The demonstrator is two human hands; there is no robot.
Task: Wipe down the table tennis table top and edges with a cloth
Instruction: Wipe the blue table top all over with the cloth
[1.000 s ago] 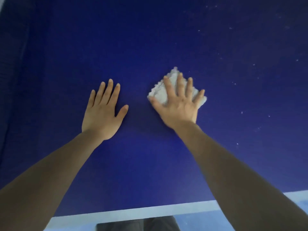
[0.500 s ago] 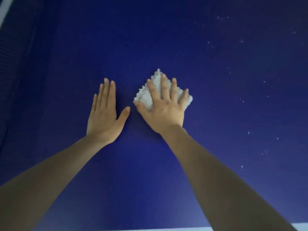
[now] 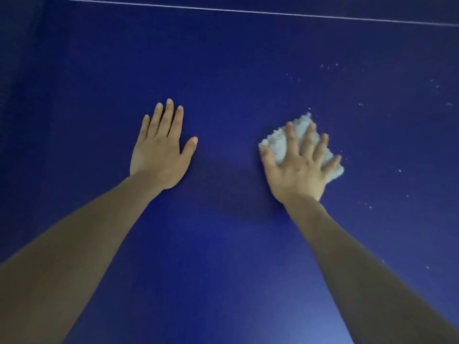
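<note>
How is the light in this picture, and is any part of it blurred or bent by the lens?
Head view: dim light, brightest at the lower right of the blue table top; soft shadow between the left hand and right hand; the white cloth and right fingers slightly motion-blurred; the white line near the top runs tilted; forearms look stretched by the wide lens.

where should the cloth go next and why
Probably a short sweep to the right and a little away from the person. The right hand presses the white cloth flat on the blue table top, and pale specks dot the surface just right of it. The left hand rests flat, bracing.
</note>
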